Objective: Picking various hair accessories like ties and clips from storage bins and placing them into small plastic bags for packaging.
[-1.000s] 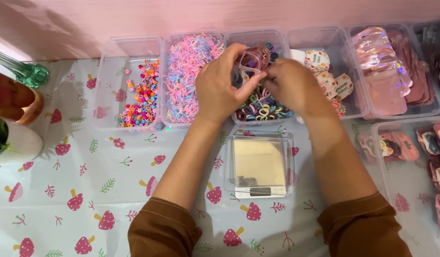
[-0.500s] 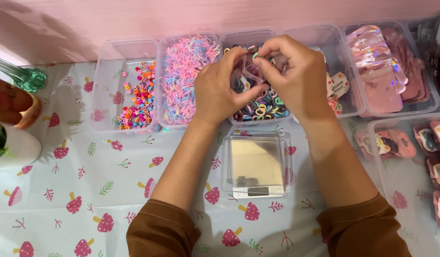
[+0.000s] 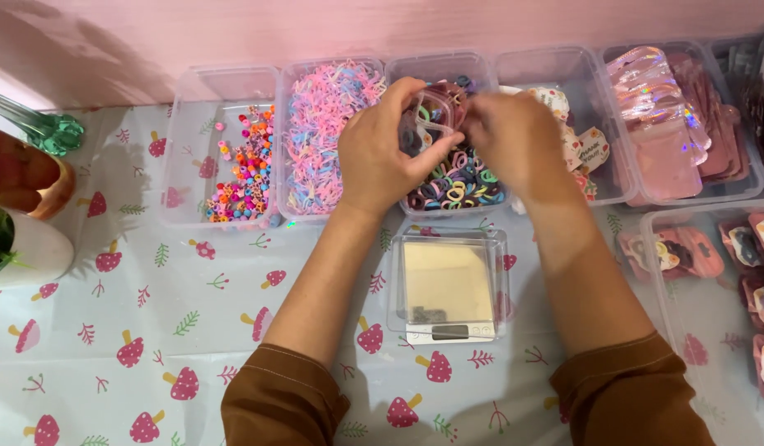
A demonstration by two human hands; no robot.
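The left hand (image 3: pixel 382 161) has its grip clamped around a small clear pouch (image 3: pixel 431 111), thumb below and fingers curled over the top, holding it up above the bin of mixed-colour hair ties (image 3: pixel 460 186). A few dark and coloured ties show through the pouch's plastic. The right hand (image 3: pixel 514 144) sits just beside that grip, on its right, with its fingertips drawn together at the pouch's mouth; it is blurred, so I cannot tell whether it pinches a tie or only the pouch's edge.

Directly under both hands lies the hair-tie bin, its loops heaped at the near end. To the left of the left grip stands a clear bin of pastel pink and blue bands (image 3: pixel 324 136), and further left again a bin of bright beads (image 3: pixel 245 177). To the right of the right grip a bin holds printed paper tags (image 3: pixel 584 144), partly hidden by the wrist, and beyond it one of shiny pink pouches (image 3: pixel 662 124).

Nearer than the grips, between the two forearms, a small digital scale (image 3: pixel 449 285) with a clear tray on it rests on the desk (image 3: pixel 151 330), which wears a cloth printed with mushrooms. Brown sleeves (image 3: pixel 287 396) cover both arms near the elbows. Far off to the left stands a white pot (image 3: pixel 31 248).
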